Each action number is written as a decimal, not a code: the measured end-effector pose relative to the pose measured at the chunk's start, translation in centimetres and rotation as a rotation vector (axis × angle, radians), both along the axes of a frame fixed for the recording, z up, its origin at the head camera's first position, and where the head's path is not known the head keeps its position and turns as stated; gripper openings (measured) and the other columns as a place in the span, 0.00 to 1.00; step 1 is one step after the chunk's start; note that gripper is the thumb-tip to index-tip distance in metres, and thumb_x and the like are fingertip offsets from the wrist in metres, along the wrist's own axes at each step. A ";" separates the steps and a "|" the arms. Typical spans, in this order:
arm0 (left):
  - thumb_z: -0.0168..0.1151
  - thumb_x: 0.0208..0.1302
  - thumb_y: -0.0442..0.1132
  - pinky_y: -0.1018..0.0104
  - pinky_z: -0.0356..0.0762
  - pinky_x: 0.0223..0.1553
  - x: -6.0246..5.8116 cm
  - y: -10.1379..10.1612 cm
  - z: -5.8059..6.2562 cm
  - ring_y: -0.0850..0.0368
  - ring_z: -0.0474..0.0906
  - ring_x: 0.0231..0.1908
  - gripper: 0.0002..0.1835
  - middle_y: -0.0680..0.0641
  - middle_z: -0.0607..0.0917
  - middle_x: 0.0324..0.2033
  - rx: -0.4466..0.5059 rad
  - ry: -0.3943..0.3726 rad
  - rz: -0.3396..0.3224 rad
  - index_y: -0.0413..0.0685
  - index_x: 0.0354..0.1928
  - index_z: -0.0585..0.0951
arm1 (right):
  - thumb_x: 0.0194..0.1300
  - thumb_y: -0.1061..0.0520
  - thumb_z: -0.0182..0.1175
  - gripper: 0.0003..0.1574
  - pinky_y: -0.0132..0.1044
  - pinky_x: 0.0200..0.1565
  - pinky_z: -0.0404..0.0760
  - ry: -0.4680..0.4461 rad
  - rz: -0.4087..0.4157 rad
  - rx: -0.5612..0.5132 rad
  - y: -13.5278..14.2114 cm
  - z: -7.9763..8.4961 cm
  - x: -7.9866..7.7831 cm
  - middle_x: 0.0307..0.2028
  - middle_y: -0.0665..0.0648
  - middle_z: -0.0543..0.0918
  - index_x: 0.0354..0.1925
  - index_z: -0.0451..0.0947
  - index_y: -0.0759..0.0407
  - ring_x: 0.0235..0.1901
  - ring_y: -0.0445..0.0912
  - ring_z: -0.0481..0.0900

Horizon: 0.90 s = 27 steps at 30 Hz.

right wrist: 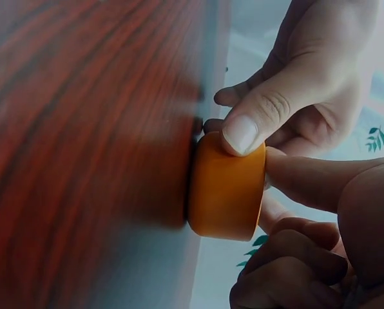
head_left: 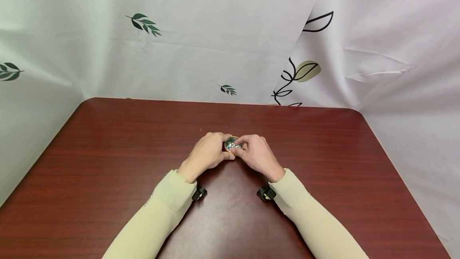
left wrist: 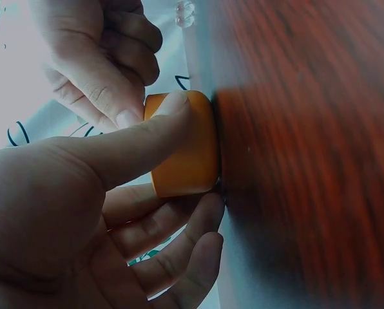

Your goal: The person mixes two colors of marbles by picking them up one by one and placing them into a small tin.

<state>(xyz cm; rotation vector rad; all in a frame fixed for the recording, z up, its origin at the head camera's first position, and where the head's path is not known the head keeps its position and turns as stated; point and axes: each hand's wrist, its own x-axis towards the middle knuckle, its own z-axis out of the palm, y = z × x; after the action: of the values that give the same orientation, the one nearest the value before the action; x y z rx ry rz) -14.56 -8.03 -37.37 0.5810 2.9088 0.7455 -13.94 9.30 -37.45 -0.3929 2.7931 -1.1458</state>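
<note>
A small round orange container (right wrist: pixel 224 187) with a smooth side wall stands on the table in front of me. Through its top in the head view, a silvery inside with small shiny bits (head_left: pixel 232 145) shows. My left hand (head_left: pixel 207 150) grips the container from the left, thumb on the near side of its wall and fingers around the far side. From the right, my right hand (head_left: pixel 258 153) reaches over the top, thumb and index finger down at the rim and the shiny inside, the other fingers curled. I cannot tell whether those fingertips pinch anything.
A dark red wood-grain table (head_left: pixel 125 139) spreads out all around the hands. White curtain (head_left: pixel 215 31) with printed leaves hangs behind its far edge and along both sides. Black wrist cameras (head_left: pixel 266 192) sit at the cream sleeves (head_left: pixel 169 199).
</note>
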 end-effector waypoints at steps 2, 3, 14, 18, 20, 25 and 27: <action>0.79 0.54 0.49 0.60 0.79 0.39 0.0 0.0 0.0 0.54 0.83 0.38 0.29 0.50 0.88 0.45 0.012 0.013 -0.007 0.48 0.57 0.84 | 0.63 0.54 0.71 0.08 0.32 0.21 0.65 0.000 0.005 -0.001 0.1 -0.1 -0.1 0.14 0.49 0.74 0.38 0.88 0.57 0.15 0.39 0.67; 0.79 0.54 0.48 0.60 0.79 0.38 0.0 0.0 0.0 0.55 0.82 0.38 0.28 0.51 0.88 0.45 0.015 0.018 -0.009 0.48 0.57 0.84 | 0.63 0.54 0.71 0.08 0.32 0.22 0.65 0.001 0.008 -0.004 0.1 -0.1 -0.1 0.14 0.49 0.74 0.38 0.88 0.57 0.15 0.39 0.67; 0.79 0.54 0.48 0.62 0.78 0.37 0.0 0.0 0.0 0.57 0.81 0.35 0.27 0.52 0.88 0.43 0.022 0.010 -0.013 0.49 0.56 0.85 | 0.63 0.53 0.71 0.06 0.32 0.20 0.63 -0.014 0.014 -0.001 0.4 0.0 -0.2 0.14 0.49 0.72 0.35 0.88 0.54 0.15 0.40 0.67; 0.79 0.54 0.48 0.61 0.78 0.38 -0.1 0.1 -0.1 0.56 0.82 0.36 0.28 0.51 0.88 0.44 0.020 0.002 0.000 0.50 0.57 0.85 | 0.63 0.52 0.70 0.06 0.33 0.21 0.65 -0.002 0.018 0.005 0.5 0.0 -0.2 0.15 0.49 0.73 0.35 0.88 0.53 0.16 0.40 0.68; 0.79 0.54 0.48 0.60 0.78 0.38 -0.1 0.2 0.0 0.56 0.81 0.36 0.27 0.51 0.87 0.43 0.020 -0.002 0.004 0.50 0.56 0.85 | 0.64 0.52 0.69 0.06 0.33 0.21 0.65 0.012 0.018 0.005 0.5 0.0 -0.2 0.14 0.49 0.72 0.36 0.88 0.53 0.15 0.40 0.67; 0.79 0.54 0.48 0.61 0.78 0.38 0.0 0.2 0.0 0.56 0.80 0.35 0.24 0.52 0.87 0.39 0.019 -0.010 0.005 0.52 0.53 0.85 | 0.67 0.52 0.66 0.08 0.34 0.22 0.64 0.051 0.020 -0.009 0.7 0.3 -0.1 0.14 0.49 0.70 0.38 0.88 0.54 0.15 0.41 0.65; 0.79 0.54 0.48 0.61 0.78 0.39 0.0 0.2 0.0 0.57 0.80 0.35 0.24 0.52 0.87 0.40 0.017 -0.009 0.003 0.52 0.53 0.85 | 0.68 0.51 0.66 0.08 0.34 0.22 0.65 0.065 0.019 -0.007 0.8 0.4 0.0 0.14 0.49 0.70 0.38 0.88 0.53 0.15 0.41 0.65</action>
<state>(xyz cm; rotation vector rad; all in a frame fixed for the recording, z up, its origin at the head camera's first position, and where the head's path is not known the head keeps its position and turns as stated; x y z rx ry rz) -14.59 -7.81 -37.34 0.5734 2.8987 0.7714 -13.92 10.11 -37.07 -0.4645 2.8349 -1.1603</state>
